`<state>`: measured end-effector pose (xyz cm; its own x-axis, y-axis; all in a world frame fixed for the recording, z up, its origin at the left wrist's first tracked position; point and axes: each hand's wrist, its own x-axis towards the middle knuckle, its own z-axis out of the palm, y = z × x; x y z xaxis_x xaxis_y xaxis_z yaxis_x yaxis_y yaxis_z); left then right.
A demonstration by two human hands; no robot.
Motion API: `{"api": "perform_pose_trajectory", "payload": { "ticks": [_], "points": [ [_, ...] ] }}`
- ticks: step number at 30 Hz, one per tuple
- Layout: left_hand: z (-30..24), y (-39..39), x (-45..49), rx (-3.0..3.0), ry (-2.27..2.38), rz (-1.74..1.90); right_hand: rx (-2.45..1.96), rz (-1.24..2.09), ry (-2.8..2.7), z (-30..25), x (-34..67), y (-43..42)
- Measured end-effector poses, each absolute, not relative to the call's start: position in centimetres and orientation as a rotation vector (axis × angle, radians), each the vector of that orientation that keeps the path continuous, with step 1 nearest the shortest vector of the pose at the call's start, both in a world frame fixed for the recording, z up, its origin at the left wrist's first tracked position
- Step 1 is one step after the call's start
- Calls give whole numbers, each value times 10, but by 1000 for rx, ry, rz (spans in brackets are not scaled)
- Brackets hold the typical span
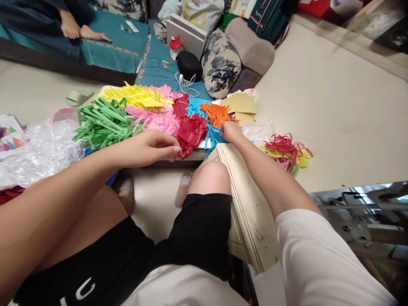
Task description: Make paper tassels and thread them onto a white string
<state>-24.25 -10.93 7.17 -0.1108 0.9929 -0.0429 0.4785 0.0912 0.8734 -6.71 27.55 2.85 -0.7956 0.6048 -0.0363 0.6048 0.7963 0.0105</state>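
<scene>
My left hand (159, 148) hovers at the front edge of the pile, thumb and fingers curled together beside the red paper strips (191, 134). Whether anything is pinched in it is hidden. Reaching to the right end, my right hand (232, 132) is closed on the blue paper strips (215, 135), just in front of a bunch of orange paper strips (217, 114). Farther left lie pink paper strips (161, 122), green paper strips (103, 123) and yellow paper strips (134, 97).
Crumpled clear plastic (47, 142) lies at the left. A cream drawer cabinet (251, 204) stands by my right knee. Mixed strips (285, 151) hang beyond my right forearm. Behind are a teal couch (121, 57), a black case (189, 66) and another person's foot (95, 34).
</scene>
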Motion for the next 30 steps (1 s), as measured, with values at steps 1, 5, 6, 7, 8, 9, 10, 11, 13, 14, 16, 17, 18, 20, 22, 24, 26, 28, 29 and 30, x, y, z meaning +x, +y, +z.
{"api": "perform_pose_trajectory", "payload": {
  "ticks": [1, 5, 6, 7, 8, 9, 10, 11, 13, 14, 16, 17, 18, 20, 22, 24, 26, 28, 29, 30],
  "points": [
    [71, -110, -244, 1478, 1681, 930, 1030, 73, 2898, 32, -67, 278],
    [71, -110, -246, 1517, 1671, 889, 1156, 204, 2850, 56, -68, 297],
    [71, -110, -246, 1522, 1671, 885, 1190, 210, 2866, 63, -68, 304],
    [71, -110, -246, 1525, 1673, 885, 1218, 212, 2883, 70, -67, 312],
    [71, -111, -246, 1527, 1674, 888, 1236, 211, 2904, 77, -66, 319],
    [71, -111, -246, 1529, 1672, 894, 1249, 208, 2927, 83, -64, 326],
    [71, -111, -246, 1531, 1664, 900, 1257, 204, 2953, 89, -62, 331],
    [71, -111, -246, 1533, 1654, 909, 1258, 202, 2974, 93, -60, 336],
    [70, -111, -246, 1536, 1631, 927, 1245, 197, 2993, 100, -55, 343],
    [70, -110, -246, 1535, 1623, 934, 1235, 191, 2999, 103, -52, 345],
    [70, -110, -246, 1533, 1620, 946, 1224, 163, 3035, 106, -48, 348],
    [70, -109, -246, 1532, 1619, 948, 1228, 142, 3065, 108, -45, 350],
    [70, -109, -245, 1532, 1616, 953, 1242, 121, 3098, 109, -43, 352],
    [70, -109, -245, 1533, 1607, 973, 1288, 82, 3148, 112, -39, 356],
    [70, -108, -245, 1530, 1596, 984, 1338, 59, 3189, 117, -35, 359],
    [70, -108, -246, 1524, 1598, 979, 1384, 63, 3249, 126, -31, 357],
    [69, -108, -247, 1520, 1610, 973, 1444, 93, 3308, 138, -27, 351],
    [68, -108, -247, 1520, 1617, 971, 1552, 145, 3354, 152, -25, 340],
    [68, -108, -248, 1522, 1614, 970, 1551, 158, 3383, 160, -24, 333],
    [69, -108, -247, 1521, 1607, 969, 1480, 148, 3418, 168, -23, 325]
  ]
}}
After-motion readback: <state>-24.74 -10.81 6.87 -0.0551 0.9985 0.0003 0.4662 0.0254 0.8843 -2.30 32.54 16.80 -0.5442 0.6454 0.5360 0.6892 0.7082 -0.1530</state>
